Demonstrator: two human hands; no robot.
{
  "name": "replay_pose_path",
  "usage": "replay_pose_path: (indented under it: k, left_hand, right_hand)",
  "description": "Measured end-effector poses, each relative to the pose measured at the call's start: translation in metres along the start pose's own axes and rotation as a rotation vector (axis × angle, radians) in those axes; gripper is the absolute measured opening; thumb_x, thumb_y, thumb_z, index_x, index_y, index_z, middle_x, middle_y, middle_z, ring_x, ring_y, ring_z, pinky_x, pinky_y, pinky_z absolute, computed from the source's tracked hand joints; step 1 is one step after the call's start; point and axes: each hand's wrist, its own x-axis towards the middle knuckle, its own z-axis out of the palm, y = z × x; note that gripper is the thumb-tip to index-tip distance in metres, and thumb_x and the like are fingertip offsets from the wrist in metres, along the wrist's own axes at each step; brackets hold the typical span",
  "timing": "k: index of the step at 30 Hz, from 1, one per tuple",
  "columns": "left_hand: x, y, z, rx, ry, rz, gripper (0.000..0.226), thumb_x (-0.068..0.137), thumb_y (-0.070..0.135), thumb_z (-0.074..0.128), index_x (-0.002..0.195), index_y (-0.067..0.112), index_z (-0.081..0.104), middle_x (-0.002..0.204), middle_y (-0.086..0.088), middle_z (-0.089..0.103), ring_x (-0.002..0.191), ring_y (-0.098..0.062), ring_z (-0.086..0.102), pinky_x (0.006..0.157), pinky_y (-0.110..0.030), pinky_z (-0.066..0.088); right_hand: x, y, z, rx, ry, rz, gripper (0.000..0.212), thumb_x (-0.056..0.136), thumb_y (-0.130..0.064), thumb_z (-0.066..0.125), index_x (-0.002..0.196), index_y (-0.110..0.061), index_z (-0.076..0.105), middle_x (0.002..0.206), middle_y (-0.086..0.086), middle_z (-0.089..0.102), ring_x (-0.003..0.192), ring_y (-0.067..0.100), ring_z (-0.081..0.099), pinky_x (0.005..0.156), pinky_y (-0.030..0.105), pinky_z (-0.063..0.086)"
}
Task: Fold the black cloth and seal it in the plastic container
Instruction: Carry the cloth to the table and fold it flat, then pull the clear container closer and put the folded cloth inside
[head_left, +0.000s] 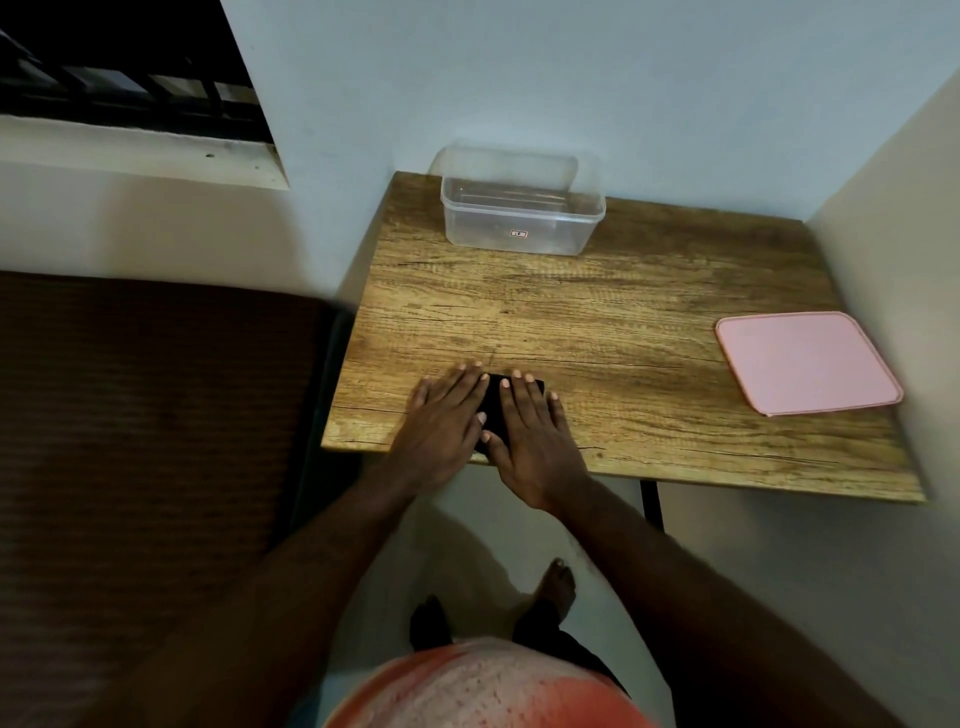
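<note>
- A wood-grain rectangular counter (597, 322) is set into a corner of pale walls, with a dark brown ribbed bed (145, 415) seen at its 9 o'clock side.
- A clear, rectangular plastic container (522, 213) is placed open and upright at the counter's 12 o'clock edge, close to the wall.
- A pink, flat, rounded-rectangle plastic lid (808, 362) is laid at 3 o'clock, well apart from the container.
- A small, folded black cloth (497, 410) is found at the 6 o'clock edge of the counter, mostly covered by both hands.
- The left hand (441, 426) is pressed flat on the cloth's 9 o'clock side, fingers (460, 384) spread and extended, nothing gripped.
- The right hand (535, 441) is laid flat on the 3 o'clock side, fingers likewise extended, nothing gripped.
- The thumbs are held just beside each other over the cloth.
</note>
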Motion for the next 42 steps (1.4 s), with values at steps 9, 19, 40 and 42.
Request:
replay_pose_path:
  k: [9,19,40,42]
  left_hand:
    - [-0.003,-0.009,0.003,0.101,-0.005,0.011,0.07,0.094,0.055,0.007,0.154,0.018,0.005,0.163,0.0,0.006,0.149,-0.014,-0.001,0.12,-0.04,-0.003]
    - [-0.003,-0.008,0.004,0.108,0.007,0.008,0.074,0.091,0.062,0.009,0.154,0.024,0.006,0.163,0.0,0.005,0.15,-0.015,-0.002,0.12,-0.042,-0.003]
    - [0.15,-0.034,-0.09,-0.158,0.354,0.014,0.05,0.087,0.011,0.06,0.136,0.009,0.051,0.14,-0.018,0.05,0.131,-0.036,0.043,0.109,-0.047,0.036]
    - [0.18,-0.039,-0.1,0.0,0.288,0.024,0.067,0.083,0.0,0.059,0.145,0.013,0.038,0.151,-0.018,0.036,0.14,-0.035,0.03,0.112,-0.048,0.03]
  right_hand:
    - [-0.011,0.001,0.004,-0.041,0.043,0.145,0.082,0.095,-0.059,0.005,0.155,-0.004,-0.002,0.164,0.015,-0.007,0.151,0.027,-0.012,0.121,0.048,-0.007]
    - [-0.017,0.012,0.005,-0.037,0.06,0.064,0.076,0.099,-0.058,0.013,0.156,-0.009,0.001,0.164,0.008,-0.006,0.149,0.018,-0.014,0.122,0.044,-0.006]
    - [0.117,0.083,-0.12,0.156,0.292,0.211,0.075,0.092,-0.038,0.058,0.153,-0.016,0.021,0.162,0.016,0.014,0.149,0.032,0.016,0.12,0.054,0.014]
    - [0.141,0.09,-0.135,0.084,0.299,0.159,0.075,0.092,-0.036,0.059,0.153,-0.015,0.021,0.161,0.017,0.016,0.148,0.034,0.018,0.12,0.054,0.014]
